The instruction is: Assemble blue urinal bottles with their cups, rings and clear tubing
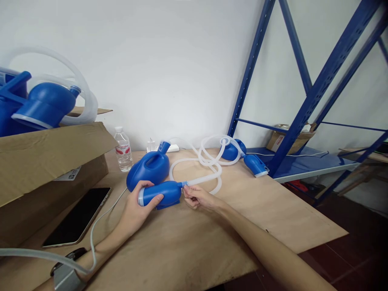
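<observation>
My left hand (pixel 137 208) is wrapped round a blue plastic funnel piece (pixel 160 194) lying on the wooden table (pixel 212 234). My right hand (pixel 194 197) pinches the end of a translucent hose (pixel 206 165) right at the funnel's narrow blue tip. The hose loops back across the table. A blue plastic bottle with a handle (pixel 149 169) lies just behind the funnel, touching it.
A second blue bottle and funnel set (pixel 242 155) lies at the back right by the blue metal rack (pixel 303 109). A cardboard box (pixel 45 161) with more blue parts and hose stands left. A water bottle (pixel 123 149), a dark tablet (pixel 80 216) and a cable lie nearby.
</observation>
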A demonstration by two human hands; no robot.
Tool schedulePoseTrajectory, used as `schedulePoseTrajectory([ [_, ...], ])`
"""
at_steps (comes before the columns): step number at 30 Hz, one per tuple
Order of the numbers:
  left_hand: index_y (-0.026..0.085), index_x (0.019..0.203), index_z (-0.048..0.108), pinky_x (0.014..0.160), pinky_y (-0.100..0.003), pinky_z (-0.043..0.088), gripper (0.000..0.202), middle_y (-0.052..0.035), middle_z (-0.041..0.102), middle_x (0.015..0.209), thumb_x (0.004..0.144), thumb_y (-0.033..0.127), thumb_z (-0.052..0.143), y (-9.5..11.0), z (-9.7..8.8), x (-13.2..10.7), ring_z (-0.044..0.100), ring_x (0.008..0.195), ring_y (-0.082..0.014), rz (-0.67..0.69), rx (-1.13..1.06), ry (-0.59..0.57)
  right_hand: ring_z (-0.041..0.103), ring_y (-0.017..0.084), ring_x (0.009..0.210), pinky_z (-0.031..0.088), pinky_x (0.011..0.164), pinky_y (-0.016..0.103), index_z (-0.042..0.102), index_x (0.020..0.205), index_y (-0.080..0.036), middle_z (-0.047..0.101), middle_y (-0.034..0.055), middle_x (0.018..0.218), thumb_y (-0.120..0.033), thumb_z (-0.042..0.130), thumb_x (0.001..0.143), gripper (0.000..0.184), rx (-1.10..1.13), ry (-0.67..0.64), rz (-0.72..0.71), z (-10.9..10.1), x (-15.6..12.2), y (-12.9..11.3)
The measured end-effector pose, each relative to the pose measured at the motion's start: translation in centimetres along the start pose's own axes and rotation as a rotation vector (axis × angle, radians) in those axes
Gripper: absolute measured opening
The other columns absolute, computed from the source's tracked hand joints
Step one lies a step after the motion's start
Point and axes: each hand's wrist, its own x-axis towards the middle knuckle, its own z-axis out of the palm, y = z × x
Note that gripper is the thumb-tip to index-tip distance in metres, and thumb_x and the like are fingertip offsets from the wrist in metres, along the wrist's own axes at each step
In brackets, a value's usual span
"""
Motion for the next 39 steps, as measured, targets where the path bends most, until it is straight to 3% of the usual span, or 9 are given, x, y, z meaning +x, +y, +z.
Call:
schedulePoseTrajectory([
  [8,0.024,0.106,0.059,0.081,-0.038,0.056,0.045,-0.0038,0.071,0.105,0.079,0.056,0.074,-0.6,-0.2,0.0,0.069,0.093,-0.0244,0.168,0.093,-0.012,0.016,0.006,0.042,0.009,0.043,0.026,0.036,0.068,-0.023,0.028,-0.0115,0.047,-0.071,0.058,0.089,0.057,-0.031,-0.057,0.073,0.2,-0.7,-1.3],
  [17,0.026,0.113,0.056,0.085,-0.038,0.059,0.043,-0.0031,0.071,0.108,0.083,0.05,0.076,-0.9,-0.3,-0.3,0.072,0.098,-0.0239,0.396,0.164,-0.008,0.012,0.005,0.044,0.007,0.04,0.021,0.037,0.07,-0.022,0.027,-0.0127,0.05,-0.068,0.067,0.086,0.057,-0.033,-0.068,0.335,-0.5,-1.6,-3.5],
  [25,0.025,0.119,0.054,0.091,-0.043,0.06,0.047,-0.0077,0.068,0.115,0.084,0.046,0.078,-2.0,-0.2,0.2,0.07,0.108,-0.0265,0.602,0.122,0.029,0.014,0.005,0.041,0.011,0.038,0.018,0.035,0.069,-0.022,0.027,-0.0128,0.047,-0.064,0.061,0.092,0.055,0.031,-0.074,0.326,0.3,-1.6,-3.5],
  [29,0.024,0.124,0.051,0.093,-0.045,0.059,0.046,-0.0109,0.067,0.123,0.088,0.039,0.075,-2.3,-0.3,0.1,0.069,0.113,-0.0276,0.725,0.175,-0.002,0.008,0.004,0.039,0.008,0.035,0.018,0.035,0.07,-0.022,0.024,-0.0136,0.046,-0.062,0.058,0.095,0.052,0.052,-0.137,0.384,-0.7,-2.1,-4.3],
  [34,0.026,0.138,0.046,0.092,-0.046,0.059,0.044,-0.0142,0.065,0.13,0.096,0.019,0.058,-2.9,-0.2,0.0,0.067,0.118,-0.028,0.893,0.32,-0.046,0.006,0.005,0.035,0.008,0.033,0.018,0.035,0.07,-0.023,0.023,-0.0135,0.042,-0.056,0.05,0.101,0.048,0.117,-0.169,0.432,-2.3,-2.0,-4.0],
  [39,0.024,0.134,0.053,0.088,-0.043,0.06,0.04,-0.0153,0.067,0.126,0.095,0.018,0.058,-2.9,0.1,-0.1,0.068,0.112,-0.029,0.87,0.396,0.004,0.004,0.005,0.035,0.007,0.034,0.019,0.033,0.069,-0.022,0.025,-0.0132,0.041,-0.057,0.044,0.104,0.05,0.223,-0.075,0.409,-2.4,-1.0,-2.5],
])
